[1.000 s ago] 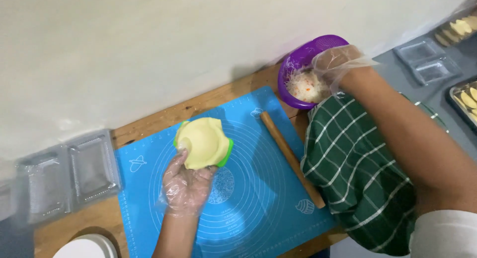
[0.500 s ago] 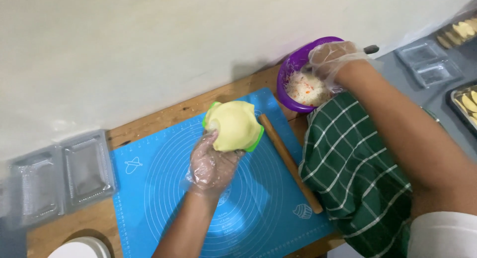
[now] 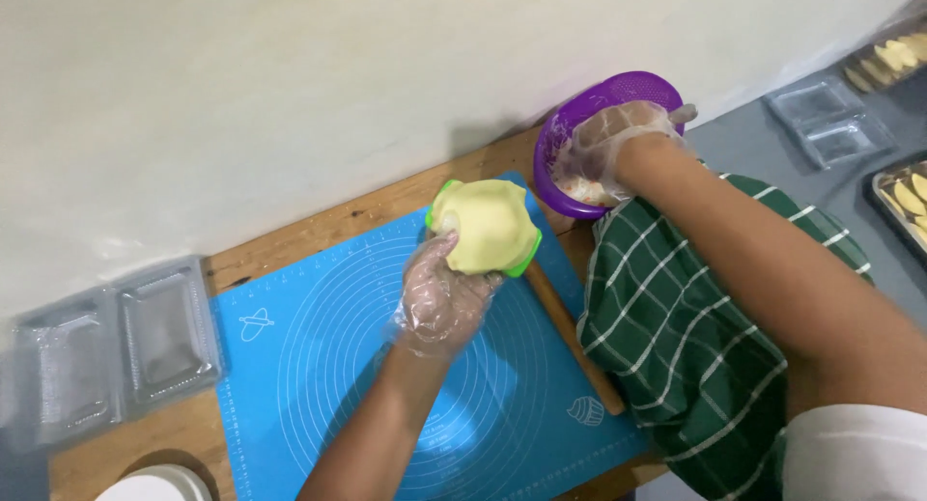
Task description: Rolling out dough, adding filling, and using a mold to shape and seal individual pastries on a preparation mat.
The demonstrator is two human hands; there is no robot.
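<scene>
My left hand (image 3: 439,298), in a clear plastic glove, holds a green press mould (image 3: 528,258) draped with a round sheet of pale yellow dough (image 3: 483,226), lifted above the blue silicone mat (image 3: 319,366). My right hand (image 3: 613,144), also gloved, reaches into the purple bowl (image 3: 618,88) at the wall, fingers down in the pale filling (image 3: 584,187). What the fingers grip inside the bowl is hidden.
A wooden rolling pin (image 3: 575,337) lies along the mat's right edge beside a green checked cloth (image 3: 676,337). Clear plastic trays (image 3: 164,332) sit left; more clear plastic trays (image 3: 821,120) and a tray of shaped pastries (image 3: 908,192) sit right. A white lid (image 3: 159,484) shows at the bottom left.
My left hand carried the dough-covered mould to the right, closer to the purple bowl. My right hand stayed in the bowl, shifting a little.
</scene>
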